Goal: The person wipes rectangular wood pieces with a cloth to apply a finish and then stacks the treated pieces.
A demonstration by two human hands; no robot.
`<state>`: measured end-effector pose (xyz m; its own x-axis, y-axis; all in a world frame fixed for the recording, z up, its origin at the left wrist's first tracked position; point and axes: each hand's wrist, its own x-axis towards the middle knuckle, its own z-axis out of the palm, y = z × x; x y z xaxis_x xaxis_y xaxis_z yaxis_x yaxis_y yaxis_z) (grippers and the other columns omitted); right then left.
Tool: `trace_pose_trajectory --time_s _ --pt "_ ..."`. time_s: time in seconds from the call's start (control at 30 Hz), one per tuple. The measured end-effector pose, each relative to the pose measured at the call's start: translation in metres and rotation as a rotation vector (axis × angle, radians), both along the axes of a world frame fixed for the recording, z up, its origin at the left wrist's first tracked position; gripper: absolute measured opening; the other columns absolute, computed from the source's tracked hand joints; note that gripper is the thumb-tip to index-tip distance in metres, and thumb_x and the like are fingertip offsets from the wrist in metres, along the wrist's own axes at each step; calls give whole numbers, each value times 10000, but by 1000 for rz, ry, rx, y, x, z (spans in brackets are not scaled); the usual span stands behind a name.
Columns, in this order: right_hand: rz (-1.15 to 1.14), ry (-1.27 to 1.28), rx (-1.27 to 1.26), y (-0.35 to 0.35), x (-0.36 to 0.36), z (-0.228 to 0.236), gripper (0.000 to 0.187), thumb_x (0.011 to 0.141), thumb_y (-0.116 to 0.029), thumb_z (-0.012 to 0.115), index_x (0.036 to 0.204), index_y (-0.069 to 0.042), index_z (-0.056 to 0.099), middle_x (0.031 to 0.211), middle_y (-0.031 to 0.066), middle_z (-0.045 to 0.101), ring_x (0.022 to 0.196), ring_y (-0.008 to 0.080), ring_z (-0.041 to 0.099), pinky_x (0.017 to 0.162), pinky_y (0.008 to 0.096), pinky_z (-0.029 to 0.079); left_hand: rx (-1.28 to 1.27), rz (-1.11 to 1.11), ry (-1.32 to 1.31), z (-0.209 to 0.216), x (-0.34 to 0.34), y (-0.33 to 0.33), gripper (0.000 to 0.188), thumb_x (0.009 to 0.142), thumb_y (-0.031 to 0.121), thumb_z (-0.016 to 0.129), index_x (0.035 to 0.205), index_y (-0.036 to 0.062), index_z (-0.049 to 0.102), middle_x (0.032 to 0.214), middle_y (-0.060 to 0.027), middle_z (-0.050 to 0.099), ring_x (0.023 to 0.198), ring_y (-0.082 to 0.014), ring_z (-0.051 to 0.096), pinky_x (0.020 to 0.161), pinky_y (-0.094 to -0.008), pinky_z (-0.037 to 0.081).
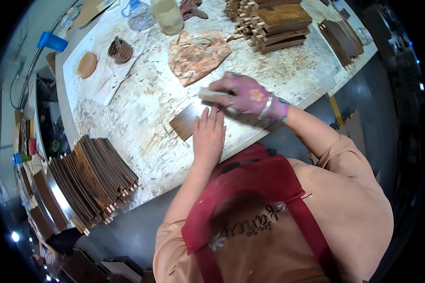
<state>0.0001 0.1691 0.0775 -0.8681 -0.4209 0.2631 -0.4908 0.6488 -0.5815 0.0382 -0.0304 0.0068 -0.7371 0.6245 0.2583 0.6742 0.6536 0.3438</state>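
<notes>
A small brown wooden board (183, 123) lies on the stained white table in front of me, with a bright glare on its far part. My left hand (208, 139), bare, rests flat on the board's right part with its fingers stretched out. In a pink flowered glove, my right hand (248, 95) grips a pale block (209, 95) over the board's far end. The block's underside is hidden, so I cannot tell if it touches the wood. Beyond the gloved hand lies a crumpled, brown-stained cloth (197, 55).
Brown boards with light pegs stand in a row (92, 177) at the near left table edge. Another pile (283, 23) rises at the back right, beside leaning boards (340, 41). A clear jug (141, 18) and a container of yellowish liquid (167, 18) stand at the back.
</notes>
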Motion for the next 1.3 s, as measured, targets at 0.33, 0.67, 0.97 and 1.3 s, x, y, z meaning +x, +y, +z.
trace_pose_trajectory --time_s 0.33,0.67,0.97,1.3 --pt "124 -269 337 -106 -52 -22 258 849 -350 622 933 -109 659 963 177 636 833 384 647 740 468 516 96 64 -91 -26 3 -5 393 868 180 613 1244 71 596 1283 -180 548 1229 -374 479 1059 -511 338" --pt "-75 -144 611 4 -56 11 296 830 -232 679 1125 -210 687 936 113 644 859 307 648 740 423 523 -38 124 18 -16 10 -1 413 882 299 632 1241 97 599 1418 -76 490 1345 -246 409 1072 -469 308" --pt "712 137 378 -90 -40 -11 371 873 -245 578 1244 -235 594 1066 104 586 920 296 632 736 398 526 83 154 -255 -30 19 2 519 882 369 622 1320 97 558 1340 -148 540 1292 -355 451 1076 -563 304" --pt "274 -17 53 -86 -88 -20 314 894 -281 642 1167 -129 669 1000 109 610 930 269 642 787 362 534 32 150 -50 -11 13 1 456 893 317 616 1297 110 575 1378 -52 535 1308 -240 458 1079 -494 298"
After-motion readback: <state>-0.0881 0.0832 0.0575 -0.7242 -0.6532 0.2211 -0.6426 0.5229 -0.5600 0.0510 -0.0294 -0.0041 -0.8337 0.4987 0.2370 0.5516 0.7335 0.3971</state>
